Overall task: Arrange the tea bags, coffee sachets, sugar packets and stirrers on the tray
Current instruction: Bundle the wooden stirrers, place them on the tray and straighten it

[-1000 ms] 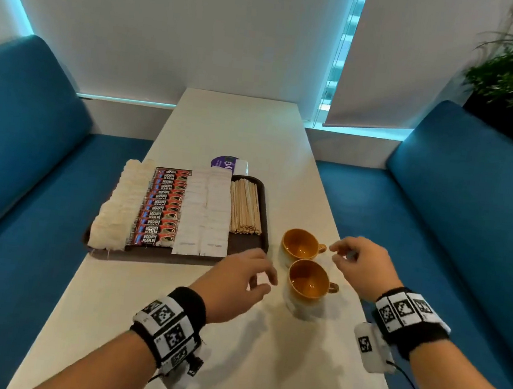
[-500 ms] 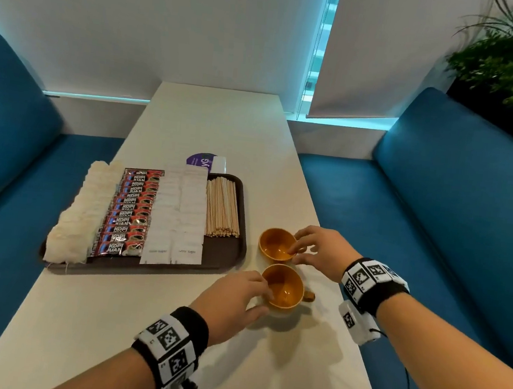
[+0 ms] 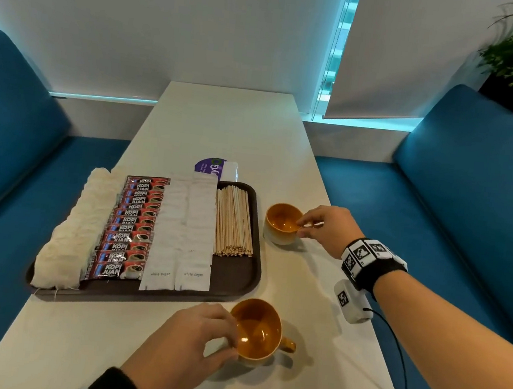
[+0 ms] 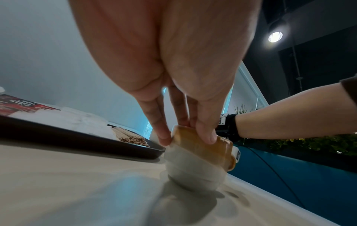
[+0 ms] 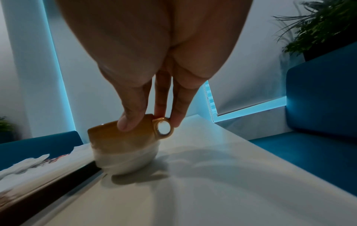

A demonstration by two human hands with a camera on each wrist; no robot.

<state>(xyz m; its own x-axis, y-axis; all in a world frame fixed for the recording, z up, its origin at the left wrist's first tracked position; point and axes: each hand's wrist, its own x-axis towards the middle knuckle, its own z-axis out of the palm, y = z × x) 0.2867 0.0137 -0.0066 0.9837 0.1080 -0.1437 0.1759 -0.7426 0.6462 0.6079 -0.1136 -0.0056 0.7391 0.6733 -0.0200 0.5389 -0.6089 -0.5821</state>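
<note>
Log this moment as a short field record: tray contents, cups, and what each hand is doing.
tray: dark, on the white table
tray contents, left to right: tea bags; coffee sachets; sugar packets in two columns; stirrers
near cup: off the tray, near its front right corner, tilted
far cup: off the tray, beside its right edge, tilted
left hand: grips the near cup at its rim
right hand: pinches the far cup at rim and handle
</note>
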